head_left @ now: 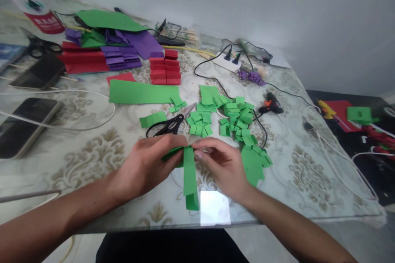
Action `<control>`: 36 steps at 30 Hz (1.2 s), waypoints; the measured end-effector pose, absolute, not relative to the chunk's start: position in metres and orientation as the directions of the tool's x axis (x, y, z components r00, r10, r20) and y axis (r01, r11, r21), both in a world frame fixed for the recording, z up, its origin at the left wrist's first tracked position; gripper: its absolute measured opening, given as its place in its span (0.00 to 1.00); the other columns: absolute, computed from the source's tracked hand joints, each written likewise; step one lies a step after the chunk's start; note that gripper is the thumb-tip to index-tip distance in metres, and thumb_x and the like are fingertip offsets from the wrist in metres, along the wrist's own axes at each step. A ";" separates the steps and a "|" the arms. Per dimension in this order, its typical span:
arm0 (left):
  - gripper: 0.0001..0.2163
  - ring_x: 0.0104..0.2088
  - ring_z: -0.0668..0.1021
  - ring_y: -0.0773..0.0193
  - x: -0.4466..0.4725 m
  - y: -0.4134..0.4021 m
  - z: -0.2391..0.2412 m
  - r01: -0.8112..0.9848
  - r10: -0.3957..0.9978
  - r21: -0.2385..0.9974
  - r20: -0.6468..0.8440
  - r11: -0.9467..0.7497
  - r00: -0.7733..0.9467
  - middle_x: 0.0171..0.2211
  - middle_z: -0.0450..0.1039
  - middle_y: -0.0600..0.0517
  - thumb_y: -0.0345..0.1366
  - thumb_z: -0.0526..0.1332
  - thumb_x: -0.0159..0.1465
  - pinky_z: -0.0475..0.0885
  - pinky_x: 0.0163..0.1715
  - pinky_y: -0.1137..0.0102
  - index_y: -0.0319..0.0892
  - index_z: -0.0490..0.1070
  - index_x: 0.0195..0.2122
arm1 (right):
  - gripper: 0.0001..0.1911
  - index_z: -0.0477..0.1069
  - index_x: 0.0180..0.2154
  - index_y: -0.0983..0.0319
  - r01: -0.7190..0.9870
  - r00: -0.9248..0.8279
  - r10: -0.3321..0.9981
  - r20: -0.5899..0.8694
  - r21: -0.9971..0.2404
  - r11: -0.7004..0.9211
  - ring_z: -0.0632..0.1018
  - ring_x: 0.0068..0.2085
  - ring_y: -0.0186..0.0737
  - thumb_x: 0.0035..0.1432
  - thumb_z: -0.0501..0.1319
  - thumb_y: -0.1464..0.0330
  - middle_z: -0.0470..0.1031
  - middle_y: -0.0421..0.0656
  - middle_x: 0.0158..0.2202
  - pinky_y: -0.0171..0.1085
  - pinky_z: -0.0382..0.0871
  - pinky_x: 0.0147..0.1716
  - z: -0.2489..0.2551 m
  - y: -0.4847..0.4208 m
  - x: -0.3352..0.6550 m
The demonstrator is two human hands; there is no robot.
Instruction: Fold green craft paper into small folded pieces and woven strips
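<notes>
My left hand (148, 164) and my right hand (222, 164) meet near the table's front edge, both pinching the top of a long green paper strip (189, 176). The strip hangs down toward me and curls at its lower end. Just beyond my hands lie black-handled scissors (168, 126), closed. Behind them several small green paper pieces (234, 117) are scattered, and a larger green sheet (138, 92) lies flat to the left.
Red folded stacks (165, 68), purple paper (123, 55) and more green paper sit at the back left. Two phones (21, 125) and white cables lie at left. A black glue gun (270, 104) and power strip (226, 61) are at right. A bright white reflection (215, 207) marks the glass table's edge.
</notes>
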State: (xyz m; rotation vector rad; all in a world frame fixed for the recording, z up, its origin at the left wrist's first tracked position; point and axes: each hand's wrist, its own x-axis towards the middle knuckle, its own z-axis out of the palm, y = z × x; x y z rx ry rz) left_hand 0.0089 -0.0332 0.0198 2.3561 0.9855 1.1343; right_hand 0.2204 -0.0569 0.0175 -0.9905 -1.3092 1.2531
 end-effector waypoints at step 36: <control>0.09 0.43 0.84 0.56 -0.004 -0.033 0.027 0.338 0.903 0.870 0.231 -0.358 0.362 0.43 0.83 0.54 0.33 0.69 0.63 0.80 0.41 0.67 0.48 0.77 0.44 | 0.25 0.81 0.48 0.57 -0.325 -0.235 0.968 0.092 -0.946 0.011 0.85 0.41 0.39 0.47 0.80 0.71 0.81 0.42 0.43 0.39 0.86 0.46 0.014 -0.063 0.213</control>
